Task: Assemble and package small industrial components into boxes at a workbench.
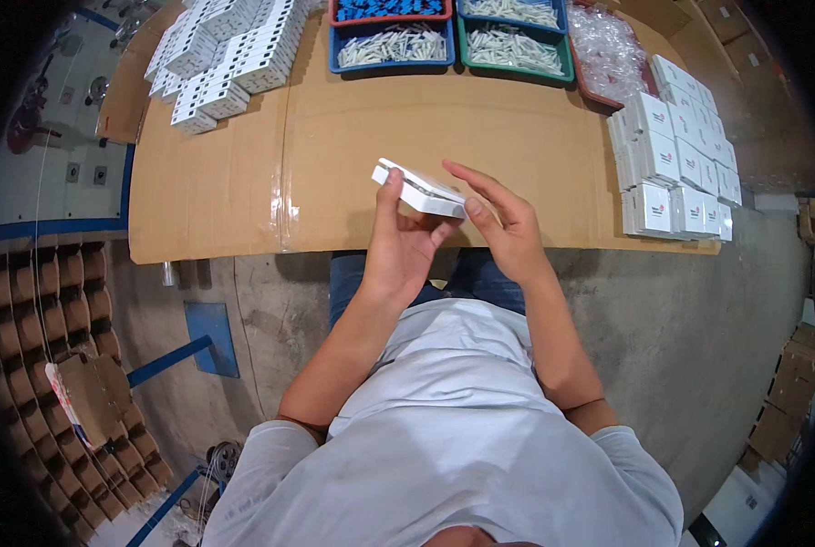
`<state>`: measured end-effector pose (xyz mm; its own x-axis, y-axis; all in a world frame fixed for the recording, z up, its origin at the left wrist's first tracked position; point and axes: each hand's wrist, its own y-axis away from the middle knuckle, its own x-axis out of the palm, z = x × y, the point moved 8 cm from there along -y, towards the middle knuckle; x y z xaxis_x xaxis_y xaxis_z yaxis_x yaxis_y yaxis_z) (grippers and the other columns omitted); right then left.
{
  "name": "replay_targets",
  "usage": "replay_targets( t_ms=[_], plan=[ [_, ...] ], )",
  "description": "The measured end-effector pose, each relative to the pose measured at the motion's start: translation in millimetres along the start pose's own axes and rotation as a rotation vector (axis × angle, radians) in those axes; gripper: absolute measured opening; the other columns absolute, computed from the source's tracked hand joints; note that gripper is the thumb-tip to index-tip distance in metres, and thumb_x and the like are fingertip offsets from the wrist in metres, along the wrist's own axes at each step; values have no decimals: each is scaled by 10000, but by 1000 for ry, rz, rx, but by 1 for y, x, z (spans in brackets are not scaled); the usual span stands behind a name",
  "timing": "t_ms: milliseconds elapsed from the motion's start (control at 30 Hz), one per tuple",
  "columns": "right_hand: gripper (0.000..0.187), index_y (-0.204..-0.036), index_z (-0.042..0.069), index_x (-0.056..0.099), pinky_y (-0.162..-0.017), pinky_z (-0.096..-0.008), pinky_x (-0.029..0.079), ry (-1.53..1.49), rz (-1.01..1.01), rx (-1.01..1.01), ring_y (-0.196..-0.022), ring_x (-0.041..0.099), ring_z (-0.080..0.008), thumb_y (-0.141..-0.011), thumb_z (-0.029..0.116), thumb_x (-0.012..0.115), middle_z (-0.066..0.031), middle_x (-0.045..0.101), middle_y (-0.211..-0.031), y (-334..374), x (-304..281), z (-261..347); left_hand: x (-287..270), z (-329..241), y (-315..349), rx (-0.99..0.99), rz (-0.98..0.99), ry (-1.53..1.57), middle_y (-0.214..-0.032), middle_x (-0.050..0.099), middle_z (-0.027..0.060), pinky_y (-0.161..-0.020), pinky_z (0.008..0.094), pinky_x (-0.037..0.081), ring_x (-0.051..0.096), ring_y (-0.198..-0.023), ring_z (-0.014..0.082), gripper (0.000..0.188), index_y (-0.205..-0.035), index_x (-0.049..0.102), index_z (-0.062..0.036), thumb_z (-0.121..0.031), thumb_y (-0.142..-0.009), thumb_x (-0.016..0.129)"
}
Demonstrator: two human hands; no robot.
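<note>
A small flat white box (433,202) is held up over the table's near edge, tilted, its lid slightly parted from its base along the near side. My left hand (401,251) grips it from the left and below, thumb on the near left corner and fingers underneath. My right hand (509,232) is at the box's right end, its thumb touching the corner there. The fingers of that hand stretch out apart above the lid and are not wrapped round the box. What lies inside the box is hidden.
Stacked white boxes (681,173) stand at the table's right, and stacked white blocks (234,68) at the far left. Along the back are a blue bin (334,66) and a green bin (567,75) of small white pieces, and clear plastic pieces (608,50). Cardboard (216,191) covers the table.
</note>
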<state>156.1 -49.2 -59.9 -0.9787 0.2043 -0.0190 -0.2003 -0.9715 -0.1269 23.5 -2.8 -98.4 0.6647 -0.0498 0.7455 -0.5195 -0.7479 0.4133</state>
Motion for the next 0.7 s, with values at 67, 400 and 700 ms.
replay_targets(
  t_ms=[67,400,700],
  plan=[
    [434,-1377,7,605,-1128,-367,393,0,-5,-38,-1349,537,-260,-989,195,656,-170,598,-1426,0,-3,1,12,10,3,-212,38,164,-1172,642,135,-949,393,554,671,-1043,262,668,-1292,520,-75,-668,-990,463],
    [488,-1309,13,658,-1119,-427,422,75,76,-113,-1288,595,-284,-837,86,757,-177,626,-1387,5,3,16,18,40,16,-516,299,126,-1184,677,160,-947,461,515,665,-1091,242,911,-1359,523,-91,-826,-951,171],
    [410,-1249,5,688,-986,-385,518,466,29,-280,-1152,677,-269,-861,116,761,-150,685,-1297,5,6,27,9,14,6,45,18,-381,-1162,587,30,-919,372,509,601,-1087,156,558,-1337,462,-165,-630,-1032,421]
  ],
)
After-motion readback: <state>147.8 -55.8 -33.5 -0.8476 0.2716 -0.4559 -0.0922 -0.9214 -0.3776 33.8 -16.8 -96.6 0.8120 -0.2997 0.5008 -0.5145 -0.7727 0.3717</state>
